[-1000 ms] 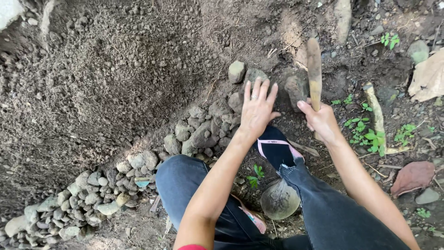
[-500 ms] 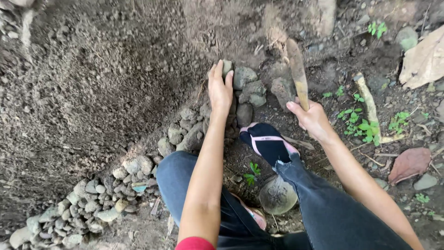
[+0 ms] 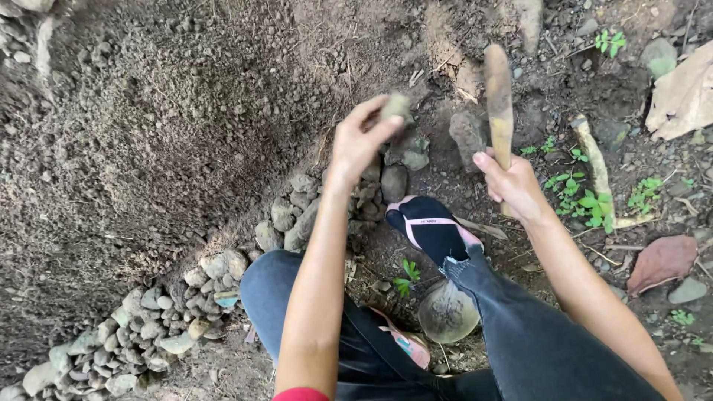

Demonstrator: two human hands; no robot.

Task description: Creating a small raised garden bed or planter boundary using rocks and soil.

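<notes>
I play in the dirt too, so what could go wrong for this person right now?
The small grey stone is pinched only by the left hand fingertips, so it might slip and drop toward the foot in the black sock and pink-strapped sandal below. The long muddy wooden tool in the right hand points up near that hand and could bump it.

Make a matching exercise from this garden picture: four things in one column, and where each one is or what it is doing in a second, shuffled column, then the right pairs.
Things:
1. left hand
2. right hand
3. row of small stones
4. dry brown leaf

Places or states:
A. lies on the soil at the right edge
B. lifts a small stone in its fingertips
C. borders the heap of loose soil
D. grips a soiled blade, tip pointing up

Pairs: 1-B, 2-D, 3-C, 4-A
</notes>
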